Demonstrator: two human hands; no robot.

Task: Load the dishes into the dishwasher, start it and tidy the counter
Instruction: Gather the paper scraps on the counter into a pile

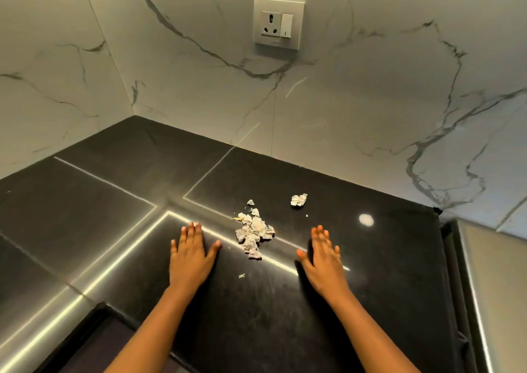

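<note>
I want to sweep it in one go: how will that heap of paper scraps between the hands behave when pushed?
Probably very light: the paper scraps are small crumpled bits. Likely to scatter, lying loose, with a crumpled piece already apart. The counter looks glossy, so they should slide.

Left hand [189,255], right hand [323,261] bare; forearms bare.

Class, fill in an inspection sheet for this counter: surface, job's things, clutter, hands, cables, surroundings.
Surface: black counter, glossy, light streaks reflected.
Job's things: scrap pile between the hands; paper ball apart, behind it; no dishes seen.
Clutter: crumb nearer the front; pale spot at right.
Hands: left hand and right hand open, fingers straight, either side of the pile.
Cables: nothing seen.
Surroundings: marble wall, socket, steel surface at right.
</note>
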